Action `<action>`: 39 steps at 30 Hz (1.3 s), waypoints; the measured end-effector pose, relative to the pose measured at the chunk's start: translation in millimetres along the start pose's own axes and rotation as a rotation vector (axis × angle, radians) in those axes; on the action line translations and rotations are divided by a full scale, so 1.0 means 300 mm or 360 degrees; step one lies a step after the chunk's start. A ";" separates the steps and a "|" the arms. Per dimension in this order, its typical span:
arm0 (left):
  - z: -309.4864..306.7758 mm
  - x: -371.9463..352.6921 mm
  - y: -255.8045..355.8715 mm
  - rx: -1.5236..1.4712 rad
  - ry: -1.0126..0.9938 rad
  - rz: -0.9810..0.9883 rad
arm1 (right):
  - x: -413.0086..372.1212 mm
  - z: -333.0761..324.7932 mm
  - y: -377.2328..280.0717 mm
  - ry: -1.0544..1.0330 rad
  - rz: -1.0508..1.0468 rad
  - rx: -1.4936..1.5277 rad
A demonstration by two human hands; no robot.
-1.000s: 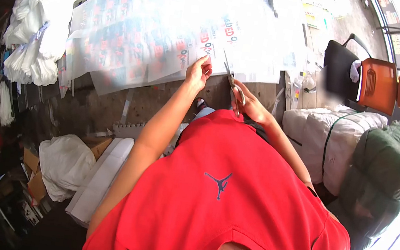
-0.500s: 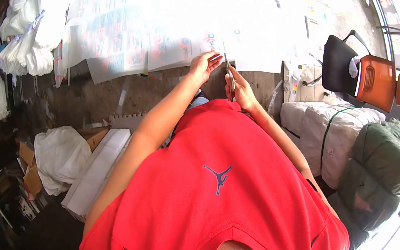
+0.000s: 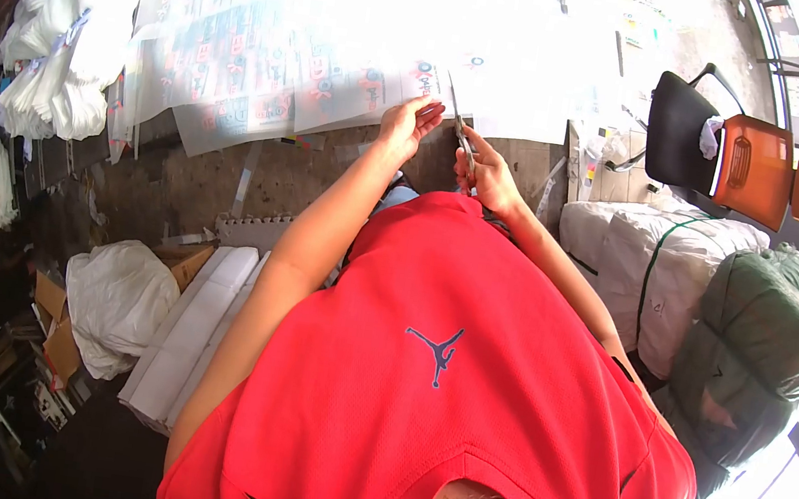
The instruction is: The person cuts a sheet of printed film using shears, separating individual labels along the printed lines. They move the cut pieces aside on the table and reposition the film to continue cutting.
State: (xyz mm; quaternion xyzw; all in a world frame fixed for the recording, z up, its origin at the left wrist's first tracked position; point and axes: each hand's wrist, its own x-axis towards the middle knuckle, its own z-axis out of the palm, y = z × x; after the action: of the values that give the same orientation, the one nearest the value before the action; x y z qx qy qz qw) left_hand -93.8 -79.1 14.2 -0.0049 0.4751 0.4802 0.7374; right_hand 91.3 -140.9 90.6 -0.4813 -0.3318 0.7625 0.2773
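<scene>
Thin translucent sheets [image 3: 238, 92] printed in red and blue lie over a table, their near edge hanging toward me. At that edge my left hand [image 3: 407, 129] is half curled, its fingertips closed on the printed sheet; the exact pinch is hard to see. Just to the right, my right hand [image 3: 492, 176] is wrapped around the handles of a pair of scissors [image 3: 459, 128]. The blades point away from me beside the printed corner. Strong glare hides much of the sheet beyond the hands.
White bundled bags [image 3: 69, 34] hang at the left. An orange and black chair [image 3: 753, 167] stands at the right, near wrapped white bales [image 3: 674, 276] and a dark green bundle [image 3: 761, 338]. Lower left are a white sack [image 3: 120, 304] and white rolls or boxes [image 3: 192, 333].
The view has shifted slightly, and the print on the sheets shows more clearly. Both hands stay close together at the sheet edge, with the scissors still in the right one.
</scene>
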 end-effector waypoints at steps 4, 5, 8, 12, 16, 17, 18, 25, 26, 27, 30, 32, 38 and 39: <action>-0.003 0.001 -0.002 -0.0033 0.0009 -0.0055 | -0.008 0.003 0.006 -0.0012 -0.0047 0.0025; 0.001 -0.002 -0.001 -0.0064 0.0026 -0.0074 | -0.006 0.005 0.006 -0.0021 -0.0042 0.0047; -0.003 0.013 -0.014 0.0020 0.0052 -0.0063 | 0.000 0.032 -0.029 0.0047 0.0023 0.0065; 0.025 -0.019 0.002 0.0147 0.0076 -0.0050 | 0.028 0.034 -0.040 0.0107 0.0005 -0.0015; 0.022 -0.019 0.003 0.0114 0.0072 -0.0028 | 0.043 0.026 -0.025 0.0066 -0.0088 -0.0027; 0.019 -0.018 0.001 0.0108 0.0063 -0.0021 | 0.041 0.027 -0.024 0.0069 -0.0097 -0.0044; 0.022 -0.022 0.002 0.0100 0.0065 -0.0018 | 0.040 0.030 -0.028 0.0069 -0.0107 -0.0060; 0.032 -0.056 0.008 0.0144 0.0035 -0.0005 | 0.104 0.031 -0.036 0.0173 -0.0043 0.0067; 0.028 -0.052 0.003 0.0130 0.0023 0.0000 | 0.108 0.026 -0.032 0.0158 -0.0074 -0.0007; 0.027 -0.051 0.003 0.0124 0.0023 0.0002 | 0.109 0.025 -0.037 0.0141 -0.0104 -0.0083; 0.024 -0.052 0.000 0.0101 0.0024 0.0006 | 0.104 0.024 -0.041 0.0110 -0.0116 -0.0103; 0.028 -0.057 0.003 0.0136 0.0008 0.0000 | 0.114 0.025 -0.042 0.0094 -0.0138 -0.0084; 0.028 -0.083 -0.015 0.0148 -0.0048 0.0011 | 0.177 -0.015 -0.025 0.0160 -0.0159 -0.0150; 0.027 -0.083 -0.017 0.0146 -0.0048 0.0014 | 0.178 -0.018 -0.024 0.0143 -0.0172 -0.0131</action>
State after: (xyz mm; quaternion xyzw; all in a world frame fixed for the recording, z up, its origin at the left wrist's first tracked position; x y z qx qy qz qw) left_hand -86.8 -95.6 33.9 0.0382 0.4855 0.4613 0.7417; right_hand 76.6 -95.5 65.2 -0.5074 -0.3755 0.7097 0.3127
